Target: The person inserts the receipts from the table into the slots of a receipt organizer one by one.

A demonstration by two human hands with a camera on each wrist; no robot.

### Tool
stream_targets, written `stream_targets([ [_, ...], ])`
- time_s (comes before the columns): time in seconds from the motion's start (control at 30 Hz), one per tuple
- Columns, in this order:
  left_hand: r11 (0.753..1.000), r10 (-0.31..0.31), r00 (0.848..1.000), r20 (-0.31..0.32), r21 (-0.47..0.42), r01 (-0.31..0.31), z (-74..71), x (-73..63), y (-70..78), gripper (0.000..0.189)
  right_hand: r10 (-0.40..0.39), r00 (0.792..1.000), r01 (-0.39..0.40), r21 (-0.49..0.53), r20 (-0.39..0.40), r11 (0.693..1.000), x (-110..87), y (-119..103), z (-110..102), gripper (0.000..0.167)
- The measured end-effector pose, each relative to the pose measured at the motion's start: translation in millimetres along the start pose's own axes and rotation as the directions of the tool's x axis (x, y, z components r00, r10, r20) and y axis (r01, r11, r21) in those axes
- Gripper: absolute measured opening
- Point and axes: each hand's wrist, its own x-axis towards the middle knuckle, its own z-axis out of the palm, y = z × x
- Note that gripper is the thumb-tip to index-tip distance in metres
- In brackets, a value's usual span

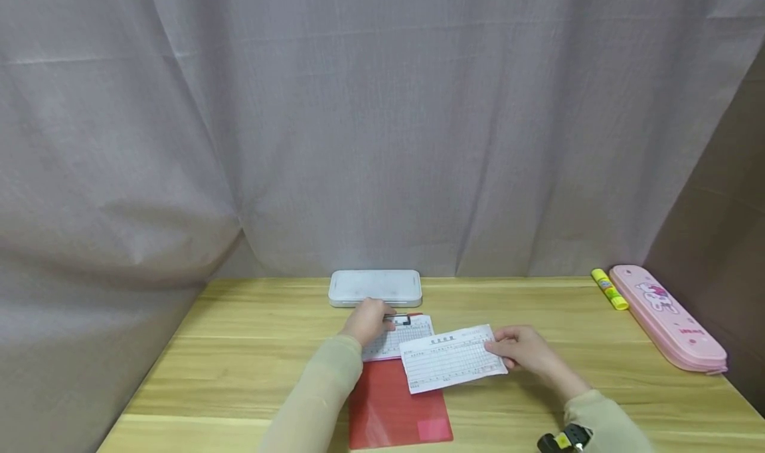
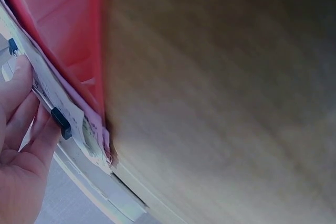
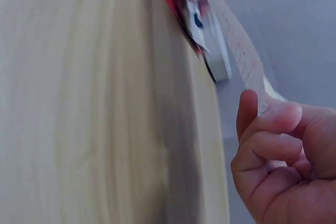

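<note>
A red clipboard [image 1: 394, 403] lies on the table with a stack of printed slips [image 1: 414, 333] at its top end, under a black-tipped metal clip [image 1: 404, 319]. My left hand [image 1: 366, 321] is at that clip; the left wrist view has thumb and fingers pinching the clip's wire [image 2: 44, 98]. Between thumb and fingers, my right hand [image 1: 526, 348] holds a loose printed slip [image 1: 451, 359] by its right end. This slip is raised and slightly tilted, in front of the clipboard's right edge. In the right wrist view the slip [image 3: 239, 45] appears nearly edge-on.
Just behind the clipboard is a white rectangular case [image 1: 375, 287]. At the right back lie a yellow glue stick [image 1: 609, 289] and a pink pencil case [image 1: 669, 320]. A grey curtain [image 1: 382, 127] hangs along the back of the wooden table [image 1: 251, 353].
</note>
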Motion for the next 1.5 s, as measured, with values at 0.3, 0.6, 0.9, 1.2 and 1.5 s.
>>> stream_targets([
  [0.3,1.0,0.007,1.0,-0.004,0.008,-0.007,1.4,1.6,-1.9,0.028,0.058,0.997,-0.054,0.078,-0.042,0.995,15.8,-4.7,29.4,0.024],
  [0.6,0.999,-0.042,0.999,0.031,0.001,0.042,-1.8,-0.1,4.0,0.028,0.119,0.992,-0.112,0.136,-0.051,0.984,24.7,-10.3,57.2,0.022],
  [0.9,1.0,-0.022,1.0,0.023,0.003,0.022,-3.1,-1.0,3.3,0.028,0.135,0.989,-0.12,0.197,-0.063,0.973,33.2,-18.9,76.0,0.025],
  [1.2,1.0,0.016,1.0,0.001,0.01,-0.016,-4.0,-2.0,2.2,0.026,0.147,0.986,-0.138,0.117,-0.073,0.984,43.2,-25.0,93.3,0.026],
  [1.5,0.999,-0.025,0.999,0.036,-0.033,0.026,-4.9,-2.0,1.6,0.027,0.17,0.981,-0.166,0.05,-0.089,0.985,50.3,-25.8,103.3,0.026],
])
